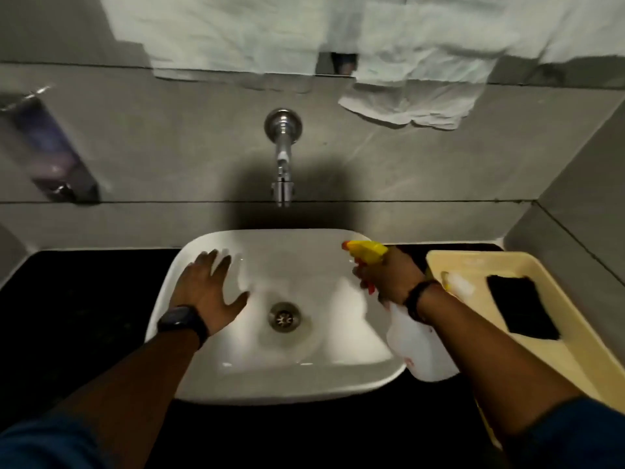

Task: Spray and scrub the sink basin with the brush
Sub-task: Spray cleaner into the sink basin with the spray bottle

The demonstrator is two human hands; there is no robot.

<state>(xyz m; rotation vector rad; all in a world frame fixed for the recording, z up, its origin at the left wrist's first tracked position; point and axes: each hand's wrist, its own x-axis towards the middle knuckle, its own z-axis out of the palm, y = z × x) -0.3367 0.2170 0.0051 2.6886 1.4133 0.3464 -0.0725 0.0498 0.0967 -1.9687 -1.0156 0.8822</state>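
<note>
- Dispenser [50, 147] on the wall, far left, blurred; well clear of the sink.
- Black counter [84, 316] runs under and both sides of the sink.
- Left hand [206, 289] palm-down on the sink's left rim/inner wall, fingers spread apart, gripping nothing. Thumb points toward the drain. Dark watch [182, 321] on that wrist, forearm coming in from lower left.
- Sink [270, 377]: white basin, centre frame, sitting on the counter. Drain [284, 316] in the middle, uncovered.
- Tap [283, 157] out of the wall above the back rim, spout over the basin, nothing under it.
- White cloth [406, 103] hangs on the wall, upper right of the tap.
- Right hand [389, 279] over the right rim, fingers clamped on the neck of the bottle [419, 343]. Yellow nozzle points left into the basin; white body tilts down and right, past the rim. Dark band [419, 296] on the wrist.
- Tray [541, 350], cream, on the counter just right of the sink, partly behind the right forearm.
- Dark flat pad [521, 306] lies in the tray; cannot tell if it is the brush.
</note>
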